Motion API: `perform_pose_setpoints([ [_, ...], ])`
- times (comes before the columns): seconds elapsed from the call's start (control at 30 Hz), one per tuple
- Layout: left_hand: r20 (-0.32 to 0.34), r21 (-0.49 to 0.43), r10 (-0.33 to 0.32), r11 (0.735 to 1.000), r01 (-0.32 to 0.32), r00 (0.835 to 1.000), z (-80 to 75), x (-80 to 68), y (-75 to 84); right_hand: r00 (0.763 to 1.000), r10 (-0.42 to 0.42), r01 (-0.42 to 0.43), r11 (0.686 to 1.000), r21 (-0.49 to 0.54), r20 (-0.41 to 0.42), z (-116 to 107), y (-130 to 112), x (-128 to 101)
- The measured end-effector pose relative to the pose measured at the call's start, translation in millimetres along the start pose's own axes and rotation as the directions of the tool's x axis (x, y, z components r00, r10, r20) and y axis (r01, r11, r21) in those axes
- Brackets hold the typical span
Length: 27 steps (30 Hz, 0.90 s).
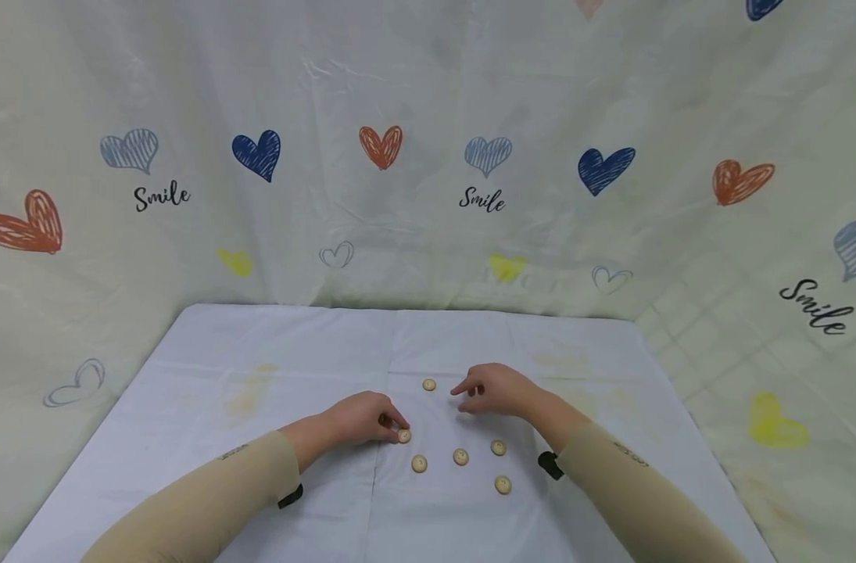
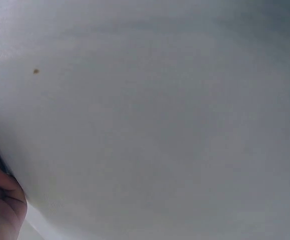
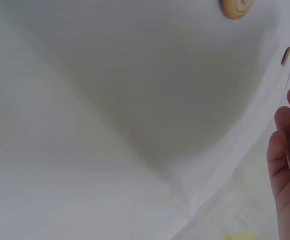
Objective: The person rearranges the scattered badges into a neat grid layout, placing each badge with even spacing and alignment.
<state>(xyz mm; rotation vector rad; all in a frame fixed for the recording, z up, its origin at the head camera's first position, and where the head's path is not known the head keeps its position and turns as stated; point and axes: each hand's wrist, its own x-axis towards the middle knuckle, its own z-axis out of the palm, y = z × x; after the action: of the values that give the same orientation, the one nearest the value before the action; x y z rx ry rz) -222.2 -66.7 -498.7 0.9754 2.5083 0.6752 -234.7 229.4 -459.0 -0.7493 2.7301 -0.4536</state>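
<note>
Several round wooden buttons lie on a white cloth-covered table in the head view. My left hand rests on the cloth, its curled fingertips pinching the edge of one button. My right hand hovers just above the cloth with loosely straight fingers pointing left, holding nothing. It is a short way right of the farthest button. In the right wrist view, its straight fingers sit at the right edge, with a button at the top. The left wrist view shows only white cloth and part of my left hand.
More buttons lie toward the near side. A cream curtain printed with hearts and "Smile" hangs behind and around the table. Faint yellowish stains mark the cloth. Both forearms wear tan sleeves.
</note>
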Motion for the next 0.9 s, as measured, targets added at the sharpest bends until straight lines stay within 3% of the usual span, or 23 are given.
perform_pose_setpoints([
  [0.2,-0.009,-0.005,0.016,1.000,-0.016,1.000,0.9,0.1,-1.4,1.000,-0.029,0.029,1.000,-0.002,-0.010,-4,10,-38],
  [0.4,-0.004,-0.027,-0.007,1.000,0.007,1.000,0.1,-0.3,-0.2,0.995,-0.090,0.090,0.996,-0.018,-0.032,-6,20,-68],
  [0.9,-0.003,-0.046,-0.017,0.999,0.017,1.000,-1.0,-2.4,-0.6,0.998,-0.069,0.068,0.997,0.036,0.014,11,30,-77],
])
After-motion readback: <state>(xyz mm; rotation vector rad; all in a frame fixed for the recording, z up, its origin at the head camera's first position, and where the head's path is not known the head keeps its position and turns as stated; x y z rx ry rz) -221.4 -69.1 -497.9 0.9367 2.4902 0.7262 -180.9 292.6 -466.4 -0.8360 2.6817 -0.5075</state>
